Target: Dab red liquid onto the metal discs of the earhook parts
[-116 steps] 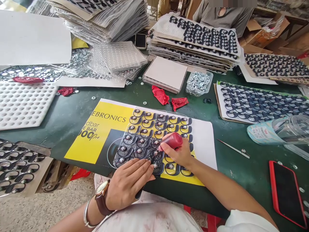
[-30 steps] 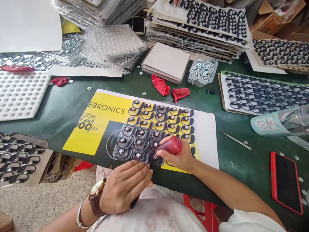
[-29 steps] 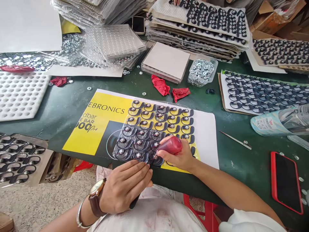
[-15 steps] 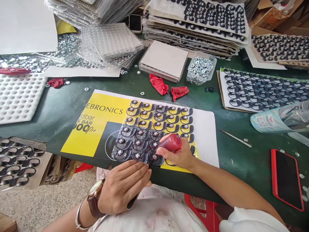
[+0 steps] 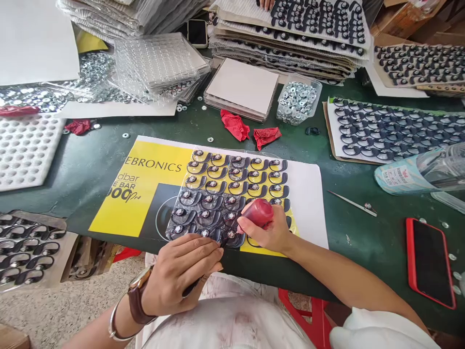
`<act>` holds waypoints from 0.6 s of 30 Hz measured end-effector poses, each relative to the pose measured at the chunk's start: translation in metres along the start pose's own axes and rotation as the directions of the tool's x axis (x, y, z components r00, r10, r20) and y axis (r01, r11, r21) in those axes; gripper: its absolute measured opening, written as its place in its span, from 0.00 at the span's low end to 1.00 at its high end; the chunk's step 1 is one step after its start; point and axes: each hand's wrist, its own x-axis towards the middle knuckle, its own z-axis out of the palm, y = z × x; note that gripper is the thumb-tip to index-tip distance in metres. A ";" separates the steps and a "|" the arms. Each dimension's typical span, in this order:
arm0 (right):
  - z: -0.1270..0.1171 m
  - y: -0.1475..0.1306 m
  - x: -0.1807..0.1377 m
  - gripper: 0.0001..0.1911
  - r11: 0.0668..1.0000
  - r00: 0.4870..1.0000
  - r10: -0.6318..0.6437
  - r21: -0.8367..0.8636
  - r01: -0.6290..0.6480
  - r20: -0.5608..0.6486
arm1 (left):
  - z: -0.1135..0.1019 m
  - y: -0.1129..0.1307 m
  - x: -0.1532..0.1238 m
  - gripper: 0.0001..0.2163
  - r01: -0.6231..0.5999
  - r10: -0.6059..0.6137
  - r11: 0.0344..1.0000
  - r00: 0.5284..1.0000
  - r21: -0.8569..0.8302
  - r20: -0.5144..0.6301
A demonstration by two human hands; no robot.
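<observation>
My right hand (image 5: 274,232) is closed around a red squeeze bottle (image 5: 258,212), tipped with its narrow end down and left over the near row of parts. A slim black tool (image 5: 192,289) lies in my closed left hand (image 5: 187,269); its dark end shows past the fingertips, but most of it is covered. Both hands meet at the near edge of a clear plastic sheet (image 5: 186,177) bearing rows of black curved parts with round silvery centres (image 5: 205,214). Beneath the sheet is a yellow, black and white printed board (image 5: 123,213).
Behind lie red scraps (image 5: 267,137), a tub of metal washers (image 5: 298,101) and a stack of white cards (image 5: 241,87). Tweezers (image 5: 351,202), a red-cased phone (image 5: 430,261) and a cup (image 5: 399,179) are at right. Another person's fingers (image 5: 267,4) touch the far stack of parts.
My left hand has shifted slightly left with the black tool, and the bottle stays tipped over the near row. Another person's fingers have appeared at the far stack. The view has moved slightly.
</observation>
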 end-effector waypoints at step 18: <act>0.001 0.000 0.000 0.13 0.989 0.986 -0.143 0.040 0.140 0.083 | -0.002 -0.016 0.005 0.09 0.176 -0.185 0.958 0.983 -0.228 -0.019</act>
